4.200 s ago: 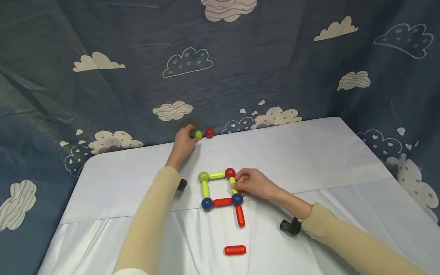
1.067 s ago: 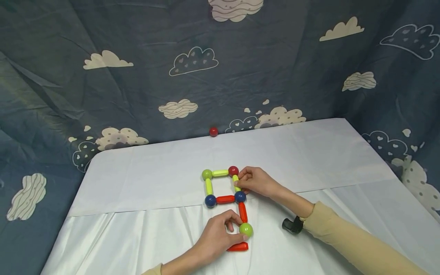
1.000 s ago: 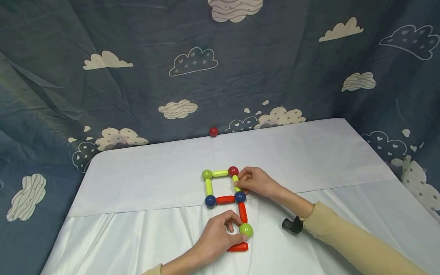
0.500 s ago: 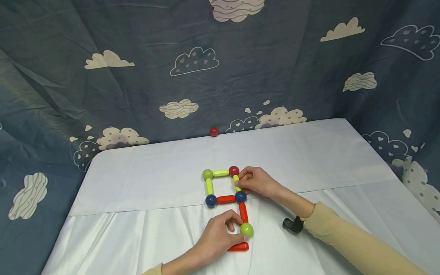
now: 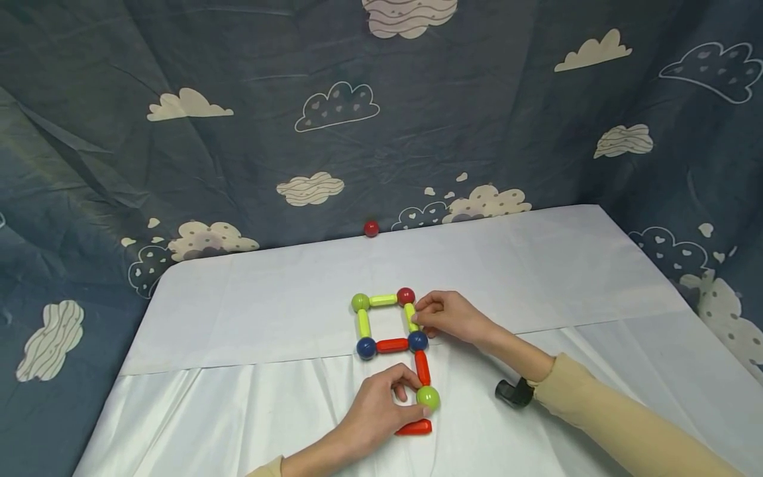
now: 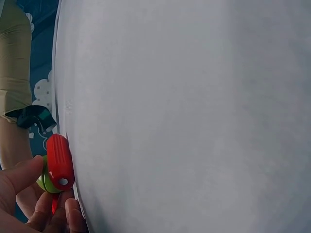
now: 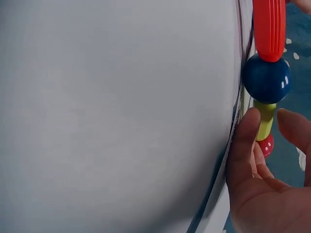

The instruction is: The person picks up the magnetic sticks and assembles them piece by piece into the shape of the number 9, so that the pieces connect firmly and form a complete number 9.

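Note:
Thumb and fingers of my left hand (image 5: 372, 411) pinch a green ball (image 5: 428, 397) at the lower end of a red magnetic rod (image 5: 422, 368). That rod meets a blue ball (image 5: 418, 341), a corner of a square of magnetic rods and balls. A second red rod (image 5: 415, 428) lies just below the green ball, partly behind the left thumb; whether they touch cannot be told. My right hand (image 5: 456, 318) is beside the square's right yellow-green rod (image 5: 411, 318). In the right wrist view its thumb and forefinger stand apart around that rod (image 7: 265, 121), the thumb clear of it.
The square's other corners are a green ball (image 5: 360, 303), a red ball (image 5: 406, 296) and a blue ball (image 5: 366, 348). A loose red ball (image 5: 371, 228) rests at the far edge of the white-covered table (image 5: 268, 298), against the cloud-print cloth (image 5: 238, 152).
Over the last seconds my left hand brought the green ball from the far edge to the red rod's end. Just now my right hand has loosened from the yellow-green rod and shifted slightly right.

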A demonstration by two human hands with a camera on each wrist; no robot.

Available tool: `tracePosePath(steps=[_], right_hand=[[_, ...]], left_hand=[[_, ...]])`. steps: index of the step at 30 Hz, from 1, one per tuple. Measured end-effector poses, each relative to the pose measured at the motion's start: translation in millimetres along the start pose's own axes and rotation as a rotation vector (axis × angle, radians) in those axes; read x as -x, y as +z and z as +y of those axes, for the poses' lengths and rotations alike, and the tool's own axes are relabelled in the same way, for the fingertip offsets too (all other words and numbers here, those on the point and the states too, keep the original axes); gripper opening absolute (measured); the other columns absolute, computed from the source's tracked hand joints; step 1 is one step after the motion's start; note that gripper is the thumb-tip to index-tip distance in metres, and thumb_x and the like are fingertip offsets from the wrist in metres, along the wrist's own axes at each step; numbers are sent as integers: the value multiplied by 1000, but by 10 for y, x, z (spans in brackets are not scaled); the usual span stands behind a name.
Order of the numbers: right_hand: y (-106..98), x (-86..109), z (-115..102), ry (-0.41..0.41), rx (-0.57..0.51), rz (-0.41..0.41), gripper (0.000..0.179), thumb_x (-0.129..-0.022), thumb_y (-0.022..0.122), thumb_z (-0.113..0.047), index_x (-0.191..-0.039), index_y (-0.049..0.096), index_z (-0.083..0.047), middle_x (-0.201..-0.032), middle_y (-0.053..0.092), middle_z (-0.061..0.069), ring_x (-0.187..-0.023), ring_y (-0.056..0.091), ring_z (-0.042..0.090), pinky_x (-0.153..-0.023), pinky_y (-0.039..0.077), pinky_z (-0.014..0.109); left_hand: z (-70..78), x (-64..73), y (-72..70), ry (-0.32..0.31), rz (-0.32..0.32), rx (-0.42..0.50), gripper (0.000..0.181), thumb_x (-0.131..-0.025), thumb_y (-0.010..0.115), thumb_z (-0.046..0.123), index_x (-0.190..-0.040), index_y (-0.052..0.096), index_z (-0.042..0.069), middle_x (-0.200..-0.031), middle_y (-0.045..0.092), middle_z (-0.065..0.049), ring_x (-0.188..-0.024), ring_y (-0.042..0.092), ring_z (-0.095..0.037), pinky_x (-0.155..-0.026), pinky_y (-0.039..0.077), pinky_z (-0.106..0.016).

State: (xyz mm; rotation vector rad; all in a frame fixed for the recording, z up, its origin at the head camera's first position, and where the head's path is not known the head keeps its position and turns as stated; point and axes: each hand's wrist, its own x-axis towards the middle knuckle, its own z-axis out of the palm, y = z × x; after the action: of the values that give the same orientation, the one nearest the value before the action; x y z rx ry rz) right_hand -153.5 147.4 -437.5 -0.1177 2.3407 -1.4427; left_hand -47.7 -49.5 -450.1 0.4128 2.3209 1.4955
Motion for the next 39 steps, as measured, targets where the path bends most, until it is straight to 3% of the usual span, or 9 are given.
tracePosePath(steps=[6,11,18,22,35,39], right_hand=[[-34,162,16,-16,38,20,31,-92,69,-17,-115,60,1,-84,66,6,-71,63,21,-72,55,31],[-11,342,-1,-2,40,46,25,-90,70,-14,-108,60,0,-82,64,7,-69,62,20,-68,55,30],[101,554,-1,-62,-27,-85,19,-89,70,-11,-96,58,1,-78,65,10,-67,64,23,-66,57,33],[156,580,21,-88,-32,-118,18,-88,70,-9,-94,57,1,-77,65,8,-66,64,23,-64,56,33],[194,592,85,-82,-78,-100,17,-88,71,-7,-94,57,2,-77,63,8,-67,64,23,-65,56,30],[200,592,103,-95,-91,-104,18,-88,71,-7,-94,56,3,-78,63,8,-67,64,23,-65,56,30]], left_hand=[[14,3,-11,-7,-2,-3,26,-76,85,20,-94,67,22,-83,60,13,-74,52,-9,-66,41,-24],[17,2,-15,1,-1,-3,26,-76,85,20,-95,67,22,-84,60,13,-74,52,-9,-66,41,-24],[11,-1,-26,-1,-1,-5,25,-77,85,21,-95,67,22,-84,61,13,-74,52,-8,-67,41,-23],[7,0,-18,1,0,-4,25,-77,85,21,-95,67,21,-84,61,14,-75,52,-8,-67,41,-23],[6,22,-19,-2,-5,-11,25,-78,84,22,-96,67,21,-86,61,12,-76,53,-8,-68,42,-23],[3,53,-43,-23,0,-12,25,-78,84,26,-96,66,23,-85,61,7,-68,51,-9,-60,41,-22]])
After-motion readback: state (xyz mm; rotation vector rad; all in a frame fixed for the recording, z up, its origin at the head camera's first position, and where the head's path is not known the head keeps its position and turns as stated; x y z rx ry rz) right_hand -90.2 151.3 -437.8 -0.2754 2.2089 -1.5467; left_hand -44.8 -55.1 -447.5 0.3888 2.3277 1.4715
